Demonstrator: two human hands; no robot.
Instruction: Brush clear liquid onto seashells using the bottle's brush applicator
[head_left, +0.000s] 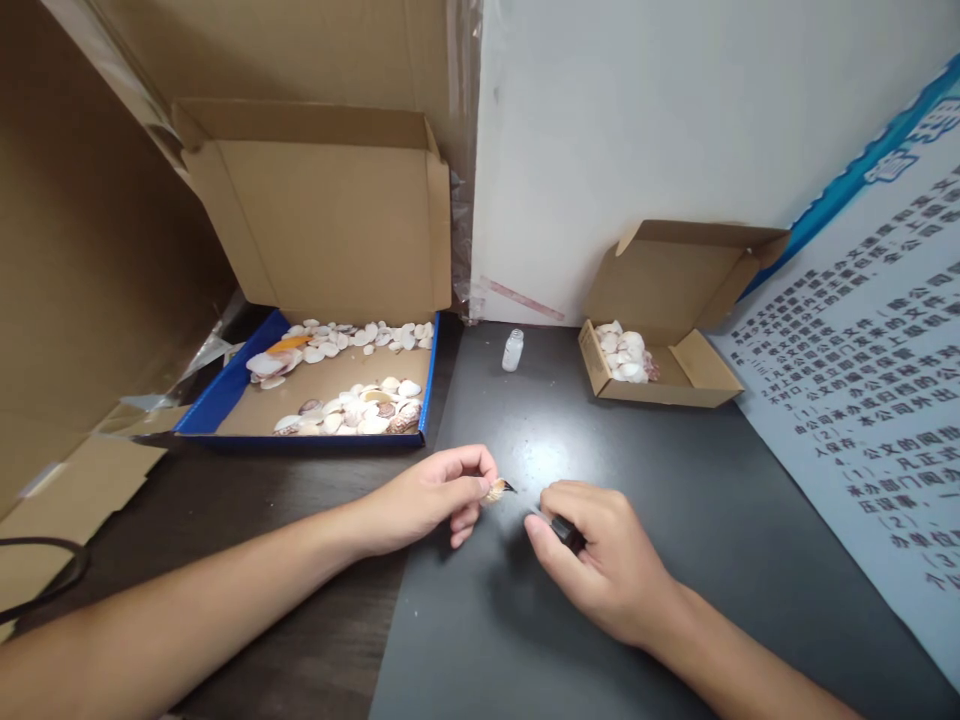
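My left hand (450, 492) pinches a small pale seashell (496, 491) between thumb and fingertips. A dark, pointed tip sticks out of the shell to the right. Just across from it, my right hand (600, 560) is closed around a small black cap-like piece (568, 534), mostly covered by the fingers. A pale, thin part shows near the thumb and index finger, too small to make out. The hands are a short gap apart, above the dark tabletop. Beyond them stands a small clear bottle (513, 351) with a white label, upright and with no cap on its neck.
An open blue-sided cardboard box (262, 412) on the left holds rows of seashells (367, 410) and larger shells. At the back right, a smaller open cardboard box (660, 392) contains white shells (624, 352). A white board (600, 120) and a printed sheet (862, 400) border the table (720, 480).
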